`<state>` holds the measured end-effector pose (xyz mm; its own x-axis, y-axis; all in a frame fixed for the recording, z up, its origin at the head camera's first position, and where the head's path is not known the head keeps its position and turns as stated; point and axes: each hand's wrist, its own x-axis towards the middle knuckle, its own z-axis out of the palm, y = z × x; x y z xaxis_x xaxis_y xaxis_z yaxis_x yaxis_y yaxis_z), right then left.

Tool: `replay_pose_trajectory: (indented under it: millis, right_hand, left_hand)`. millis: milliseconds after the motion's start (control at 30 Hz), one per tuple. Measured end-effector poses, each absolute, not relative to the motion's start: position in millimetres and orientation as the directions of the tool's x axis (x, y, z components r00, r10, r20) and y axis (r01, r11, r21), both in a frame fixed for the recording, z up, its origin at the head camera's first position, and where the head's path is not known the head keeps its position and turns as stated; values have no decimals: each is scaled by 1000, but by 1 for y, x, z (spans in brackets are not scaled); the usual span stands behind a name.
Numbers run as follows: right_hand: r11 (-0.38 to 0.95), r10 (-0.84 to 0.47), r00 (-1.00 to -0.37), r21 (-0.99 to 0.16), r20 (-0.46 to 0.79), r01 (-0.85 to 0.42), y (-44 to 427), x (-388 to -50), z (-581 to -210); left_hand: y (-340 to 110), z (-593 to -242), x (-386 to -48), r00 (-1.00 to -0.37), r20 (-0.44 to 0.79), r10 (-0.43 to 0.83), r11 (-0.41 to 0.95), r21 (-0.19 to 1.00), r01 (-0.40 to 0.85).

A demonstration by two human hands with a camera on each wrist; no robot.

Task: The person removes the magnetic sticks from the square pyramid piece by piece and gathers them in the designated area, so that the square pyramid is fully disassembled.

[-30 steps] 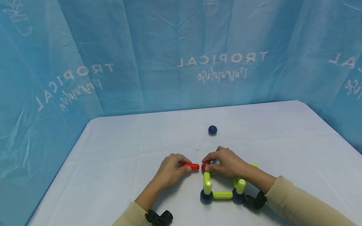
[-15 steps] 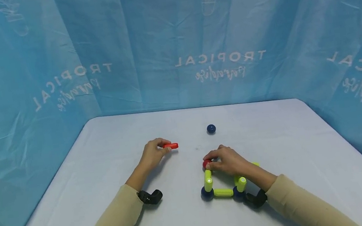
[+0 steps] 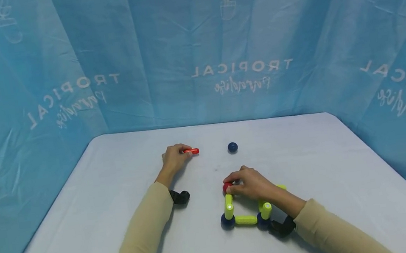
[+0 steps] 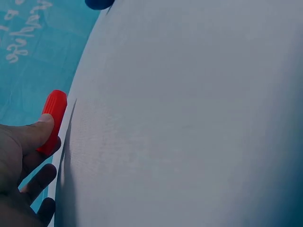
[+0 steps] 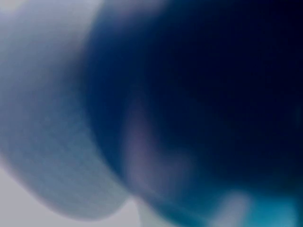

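Observation:
My left hand (image 3: 174, 157) pinches a red stick (image 3: 194, 151) between thumb and fingers, over the far part of the table. In the left wrist view the red stick (image 4: 57, 106) points up and its outer end touches nothing. My right hand (image 3: 253, 185) grips a red ball (image 3: 226, 188) at the far left corner of a frame of yellow-green sticks (image 3: 246, 220) and dark blue balls (image 3: 228, 221). Two sticks rise from the near balls. The hand and forearm hide part of the frame's right side. A blurred dark blue ball (image 5: 199, 94) fills most of the right wrist view.
A loose dark blue ball (image 3: 232, 147) lies right of the red stick, beyond the frame. The white-covered table (image 3: 123, 222) ends at a blue printed curtain (image 3: 162, 55) at the back and sides. Black wrist cameras jut inward from both wrists.
My left hand has drawn the red stick away from the red ball, first left, then farther toward the table's back. The right hand stays on the ball.

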<state>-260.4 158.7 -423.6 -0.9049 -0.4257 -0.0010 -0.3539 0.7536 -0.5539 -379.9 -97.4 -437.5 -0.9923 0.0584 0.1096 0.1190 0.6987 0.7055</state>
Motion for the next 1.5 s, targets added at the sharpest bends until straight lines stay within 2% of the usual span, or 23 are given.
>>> replay_pose_trajectory:
  millis: [233,467,767,867,1067,1200,1300,1500]
  right_hand:
    - [748,-438,-899,-550,11,-372,158,-259,-420]
    - [756,-424,-905,-554,-12,-347,158,-260,-422]
    - [771,-453,-891,-510,-20,-381,162,-260,-415]
    - [743,-525,-851,-500,-21,-445,164,-261,-408]
    - [650,-717,-695,-401,-43,-646,165,-264,-399]
    - [648,-747,-663,-282,-53,-708,163,-265,-395]
    - [671,-732,-678,-227,-58,-705,163,-266,-392]
    - [747,-657,-753,-165,-32,-644,168,-266,-390]
  left_hand:
    - [-93,-438,-392,-991,121,64,737,663,129]
    - [-86,-438,-393,-997,66,50,737,671,81]
    - [-85,-440,-393,-992,113,64,748,652,122]
    - [-86,-441,-395,-991,112,72,744,655,128]
    - [-86,-443,-395,-993,98,71,753,647,117]
    - [-87,-443,-393,-992,99,73,744,657,121]
    - [-88,-443,-392,-992,106,72,735,666,125]
    - [-89,-442,-392,-991,107,79,728,672,131]
